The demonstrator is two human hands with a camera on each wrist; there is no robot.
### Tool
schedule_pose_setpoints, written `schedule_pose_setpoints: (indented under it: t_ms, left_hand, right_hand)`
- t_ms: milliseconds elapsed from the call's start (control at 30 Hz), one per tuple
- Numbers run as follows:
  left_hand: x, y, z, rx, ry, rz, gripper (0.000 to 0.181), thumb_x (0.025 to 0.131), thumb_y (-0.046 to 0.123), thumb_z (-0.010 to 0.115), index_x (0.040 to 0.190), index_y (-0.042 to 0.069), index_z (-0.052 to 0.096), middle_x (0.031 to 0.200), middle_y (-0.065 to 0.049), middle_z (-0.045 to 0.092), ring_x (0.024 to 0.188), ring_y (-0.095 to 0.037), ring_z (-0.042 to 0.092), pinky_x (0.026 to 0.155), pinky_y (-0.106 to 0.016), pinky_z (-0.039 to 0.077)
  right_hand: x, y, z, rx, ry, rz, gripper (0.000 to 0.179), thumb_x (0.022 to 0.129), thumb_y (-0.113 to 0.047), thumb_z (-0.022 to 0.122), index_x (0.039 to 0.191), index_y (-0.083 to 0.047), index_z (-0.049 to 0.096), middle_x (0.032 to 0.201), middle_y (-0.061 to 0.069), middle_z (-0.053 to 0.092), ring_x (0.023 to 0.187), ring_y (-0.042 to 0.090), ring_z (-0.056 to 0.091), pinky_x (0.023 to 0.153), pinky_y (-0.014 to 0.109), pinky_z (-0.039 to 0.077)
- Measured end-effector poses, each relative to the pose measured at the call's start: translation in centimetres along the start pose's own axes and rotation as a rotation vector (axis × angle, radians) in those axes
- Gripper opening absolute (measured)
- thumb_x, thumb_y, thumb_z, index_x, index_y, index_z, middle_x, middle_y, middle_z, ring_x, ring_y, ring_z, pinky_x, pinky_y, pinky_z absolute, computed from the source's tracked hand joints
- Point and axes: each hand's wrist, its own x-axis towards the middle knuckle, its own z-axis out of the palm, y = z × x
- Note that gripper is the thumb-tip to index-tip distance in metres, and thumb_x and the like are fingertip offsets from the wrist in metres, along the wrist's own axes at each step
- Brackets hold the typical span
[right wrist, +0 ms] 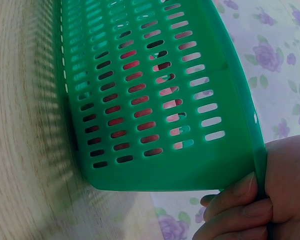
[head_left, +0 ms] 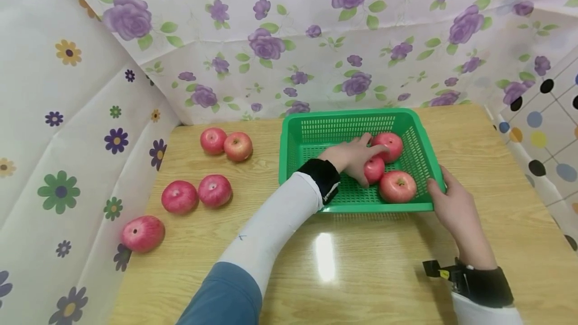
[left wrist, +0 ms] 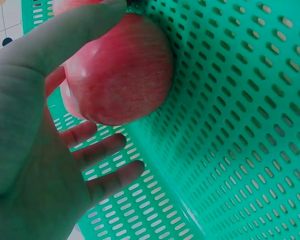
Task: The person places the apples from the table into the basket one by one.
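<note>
1. The biggest thing is a white cloth with purple roses, hanging behind everything.
2. In front of it is a wood-grain table.
3. On the table is a green plastic basket, full of little holes. Its long way runs left to right.
4. The left hand reaches into the basket from the left. Its thumb is on the near side of a middle apple and its fingers are toward the far side. In the left wrist view three fingers look spread out, so I can't tell if it really has the apple tight.
5. The right hand grips the basket's rim at the right side, near the front corner, fingers bent round it.
6. The middle apple is in the basket's right half, just right of the left palm. A far apple is behind it and a near apple in front. The left hand is closest; the right hand is past the basket wall.
7. Left of the basket lie a back pair of apples, a front pair of apples and a lone apple.
</note>
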Motion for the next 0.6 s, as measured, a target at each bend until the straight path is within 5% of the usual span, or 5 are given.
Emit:
schedule_pose_setpoints:
  t_ms: [200,600]
  left_hand:
    - [-0.4,-0.1,-0.3,-0.019,-0.014,-0.009,0.106,0.074,0.042,0.084,0.154,0.049,0.014,0.160,-0.004,0.006,0.139,-0.021,0.024,0.102,-0.041,0.040]
    - [-1.7,-1.5,-1.0,-0.120,0.013,0.040,0.111,0.075,0.047,0.082,0.157,0.039,0.008,0.159,-0.008,0.008,0.141,-0.024,0.019,0.107,-0.043,0.037]
  right_hand:
    - [0.0,0.1,0.0,-0.012,0.004,-0.009,0.068,0.105,-0.050,0.029,0.159,-0.014,0.012,0.141,0.036,0.041,0.106,0.042,0.047,0.071,0.051,0.045]
    - [-0.1,-0.2,0.1,-0.011,-0.016,0.011,0.069,0.105,-0.052,0.027,0.159,-0.014,0.008,0.149,0.035,0.031,0.116,0.046,0.042,0.083,0.065,0.043]
